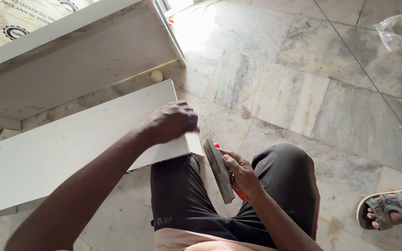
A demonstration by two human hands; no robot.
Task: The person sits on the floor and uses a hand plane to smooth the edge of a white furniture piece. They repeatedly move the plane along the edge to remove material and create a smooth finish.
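My left hand [173, 122] rests with closed fingers on the right end of a long white board [61, 148] that lies across my lap and the floor. My right hand [239, 168] grips a flat dark file-like tool [218, 170] with a red-orange handle, held upright just beside the board's end edge. My knees in dark shorts [284, 186] sit under both hands.
A second, larger white panel [75, 56] leans at the upper left with printed cardboard behind it. A small pale ball [157, 75] lies on the marble floor [303, 93]. Another person's sandalled foot [394, 208] is at the right edge; a clear plastic bag [401, 29] lies top right.
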